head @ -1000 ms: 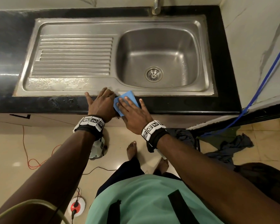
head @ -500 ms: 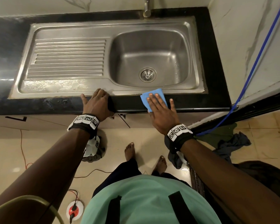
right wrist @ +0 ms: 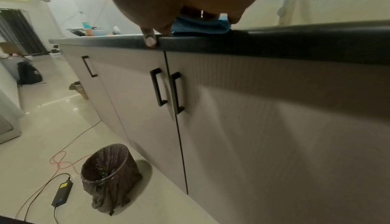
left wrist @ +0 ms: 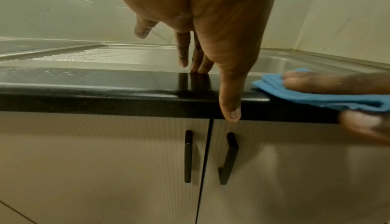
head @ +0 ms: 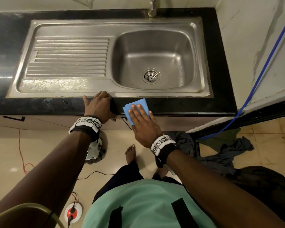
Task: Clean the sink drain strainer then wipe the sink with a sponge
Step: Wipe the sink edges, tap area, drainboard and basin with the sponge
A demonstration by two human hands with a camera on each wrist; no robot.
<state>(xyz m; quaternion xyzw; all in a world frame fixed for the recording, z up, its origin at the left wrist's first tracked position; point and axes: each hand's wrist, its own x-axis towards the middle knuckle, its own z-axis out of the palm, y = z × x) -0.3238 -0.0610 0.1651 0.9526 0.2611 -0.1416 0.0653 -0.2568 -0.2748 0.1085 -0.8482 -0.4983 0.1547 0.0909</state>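
Head view first: the right hand (head: 144,124) lies flat on the folded blue sponge cloth (head: 135,105), fingers (head: 139,107) straight and pressing it onto the black stone worktop (head: 179,106) at its front edge, thumb hooked over the lip. Just beside it the left hand (head: 99,106) braces on the same edge, fingers relaxed, fingertips down, holding nothing. The stainless steel sink (head: 202,55) sits directly beyond the cloth, away from the body; its round metal drain strainer (head: 151,76) is seated in the bowl floor, ahead and slightly right of the right hand, which is clearly the nearer one. My read: the next move is a forward reach over the rim into the bowl. Wrist bands carry black-and-white coded squares; no readable brand or writing anywhere.
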